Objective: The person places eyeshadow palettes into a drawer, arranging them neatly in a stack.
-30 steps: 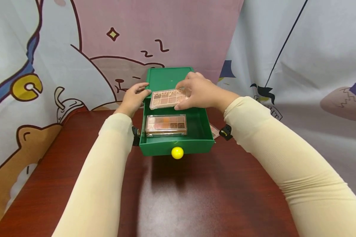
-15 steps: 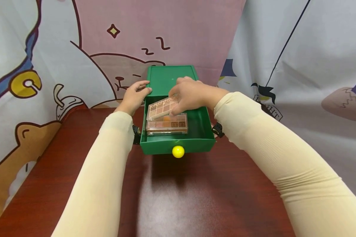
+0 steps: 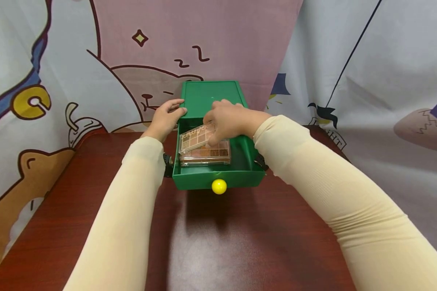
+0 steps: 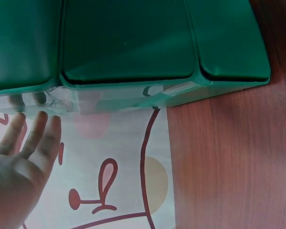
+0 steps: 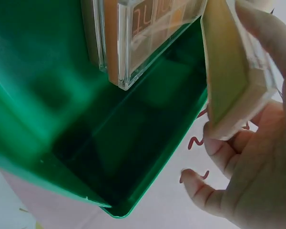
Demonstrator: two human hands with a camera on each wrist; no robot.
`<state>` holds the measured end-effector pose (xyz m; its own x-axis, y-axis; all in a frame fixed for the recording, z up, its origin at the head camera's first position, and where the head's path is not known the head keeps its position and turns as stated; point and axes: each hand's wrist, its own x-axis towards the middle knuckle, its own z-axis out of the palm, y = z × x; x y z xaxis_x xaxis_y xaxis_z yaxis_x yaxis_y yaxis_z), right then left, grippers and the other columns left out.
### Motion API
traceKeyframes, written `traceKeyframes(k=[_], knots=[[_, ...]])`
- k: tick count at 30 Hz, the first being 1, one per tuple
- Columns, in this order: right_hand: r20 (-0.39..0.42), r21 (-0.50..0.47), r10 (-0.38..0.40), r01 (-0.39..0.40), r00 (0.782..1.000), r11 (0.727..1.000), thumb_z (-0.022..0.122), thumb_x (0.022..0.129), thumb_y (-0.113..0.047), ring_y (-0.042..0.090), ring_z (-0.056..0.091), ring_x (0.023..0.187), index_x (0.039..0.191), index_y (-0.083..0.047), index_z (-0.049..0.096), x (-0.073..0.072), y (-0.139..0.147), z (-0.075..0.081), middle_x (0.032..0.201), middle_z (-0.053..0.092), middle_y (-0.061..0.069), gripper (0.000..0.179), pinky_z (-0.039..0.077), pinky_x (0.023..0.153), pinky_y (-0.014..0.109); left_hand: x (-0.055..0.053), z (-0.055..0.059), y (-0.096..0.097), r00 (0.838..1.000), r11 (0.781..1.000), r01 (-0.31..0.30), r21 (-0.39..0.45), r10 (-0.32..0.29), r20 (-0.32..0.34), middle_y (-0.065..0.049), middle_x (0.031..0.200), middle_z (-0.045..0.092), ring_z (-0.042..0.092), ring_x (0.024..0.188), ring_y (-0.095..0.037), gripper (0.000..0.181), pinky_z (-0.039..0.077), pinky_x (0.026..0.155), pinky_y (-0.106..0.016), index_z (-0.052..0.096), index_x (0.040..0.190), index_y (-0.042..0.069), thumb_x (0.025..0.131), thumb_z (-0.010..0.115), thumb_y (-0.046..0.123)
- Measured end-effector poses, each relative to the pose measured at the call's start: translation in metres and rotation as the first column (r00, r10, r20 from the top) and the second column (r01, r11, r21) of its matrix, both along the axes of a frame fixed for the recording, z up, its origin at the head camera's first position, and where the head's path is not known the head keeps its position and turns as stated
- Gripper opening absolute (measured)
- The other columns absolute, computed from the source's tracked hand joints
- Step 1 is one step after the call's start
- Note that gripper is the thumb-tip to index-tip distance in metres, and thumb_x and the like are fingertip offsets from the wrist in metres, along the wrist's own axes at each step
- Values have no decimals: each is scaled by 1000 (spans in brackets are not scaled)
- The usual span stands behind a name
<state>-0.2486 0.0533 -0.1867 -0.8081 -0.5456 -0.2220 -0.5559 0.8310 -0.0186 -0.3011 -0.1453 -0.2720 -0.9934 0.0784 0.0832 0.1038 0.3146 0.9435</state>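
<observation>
My right hand (image 3: 227,121) pinches an eyeshadow palette (image 3: 194,139) by its right end, thumb at the front and fingers behind. The palette is tilted, its left end low over the pulled-out green drawer (image 3: 240,179). Beneath it lie stacked eyeshadow palettes (image 3: 220,151) at the drawer's left, partly covered in the head view. In the right wrist view the held palette (image 5: 229,71) shows its plain back, apart from the stacked palettes (image 5: 148,43). My left hand (image 3: 165,120) stays at the left side of the green drawer box (image 3: 211,93), its extended fingertips (image 4: 40,117) right at the wall.
A yellow ball knob (image 3: 219,186) sticks out from the drawer front. The box stands on a dark red-brown wooden table (image 3: 276,242), close to a cartoon-printed cloth (image 3: 240,40) behind. The drawer's right part shows bare green floor (image 3: 242,155).
My right hand has moved down and left with the palette, from over the drawer's back onto the stack's left side, and the palette has tilted. My left hand has barely moved.
</observation>
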Motion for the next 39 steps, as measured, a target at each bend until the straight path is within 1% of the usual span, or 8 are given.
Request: traceKeyframes(k=[6,10,12,16,21,28,33,39], knots=[[102,-118,-18,31,995,992,68,85,-51,30,30,131,146,-20,43,-7,11,4,141,40,10,72,33,104,50,1,1,-2,1000,1000,1,-11,-1,6,-6,152,36,40,134,-25,48,43,100,-48,44,146,22,99,53,29],[117,-352,-46,85,992,932,67,88,-46,31,33,133,147,-16,41,-16,32,9,141,41,13,70,34,106,49,0,1,-2,1000,1000,-5,-18,5,8,-6,152,36,41,133,-25,48,43,100,-47,44,146,22,99,53,29],[108,-474,-71,114,992,873,66,89,-44,28,37,130,147,-16,41,-19,47,7,140,42,12,69,36,104,47,0,0,-3,1000,1000,-4,-18,4,7,-5,151,37,42,132,-25,48,43,99,-47,44,146,22,99,53,29],[115,-679,-150,188,982,710,61,92,-44,24,39,125,148,-18,41,-26,79,-6,139,42,11,65,36,102,47,-2,-2,-3,1000,1000,-3,-17,3,5,-5,151,37,43,131,-24,47,44,98,-46,44,145,23,99,53,29],[175,-816,-234,274,956,510,56,95,-43,27,39,129,149,-16,39,-34,110,-34,143,42,13,63,32,106,51,-2,-4,-4,1000,1000,-3,-16,3,10,-4,152,36,43,131,-24,48,44,98,-46,44,146,24,99,53,30],[252,-859,-318,363,914,361,53,96,-47,30,34,136,150,-13,35,-45,133,-82,146,38,15,67,30,109,51,-1,-7,-5,1000,1000,-6,-5,6,16,-5,151,36,43,130,-25,48,44,98,-46,44,146,23,99,53,30],[266,-865,-383,395,884,310,52,96,-47,34,37,132,151,-8,33,-51,143,-117,144,38,20,70,32,107,51,-1,-5,-4,1000,1000,-7,-7,7,10,-5,151,37,44,129,-24,47,44,98,-45,45,145,23,99,53,30],[262,-818,-462,449,847,360,53,96,-48,39,30,138,151,-2,28,-51,152,-153,151,28,24,76,28,110,54,2,0,-1,1000,1000,-3,-16,3,3,-6,151,37,43,131,-25,48,44,98,-45,44,146,22,99,52,29]])
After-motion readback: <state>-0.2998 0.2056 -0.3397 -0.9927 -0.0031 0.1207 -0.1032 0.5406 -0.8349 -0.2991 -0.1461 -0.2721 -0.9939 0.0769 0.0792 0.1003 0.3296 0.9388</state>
